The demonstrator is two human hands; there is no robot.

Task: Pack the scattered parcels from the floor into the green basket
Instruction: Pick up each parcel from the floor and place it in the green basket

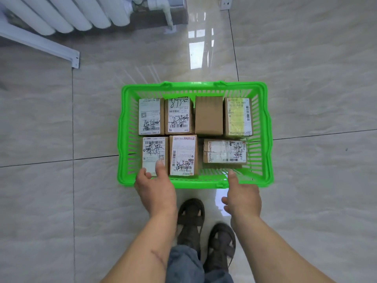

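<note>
The left hand point(156, 190) hides a parcel's point(155, 152) near end, fingers on it; right hand point(242, 198) spread over the basket point(263, 129) rim.

One head camera looks steeply down from standing height, basket point(193, 185) centred, radiator point(67, 13) at top left.

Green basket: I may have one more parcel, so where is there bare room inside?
In the green plastic basket, the only bare patch is the near right strip, between the sideways labelled parcel and the near rim. The far row of four boxes is crowded.
</note>
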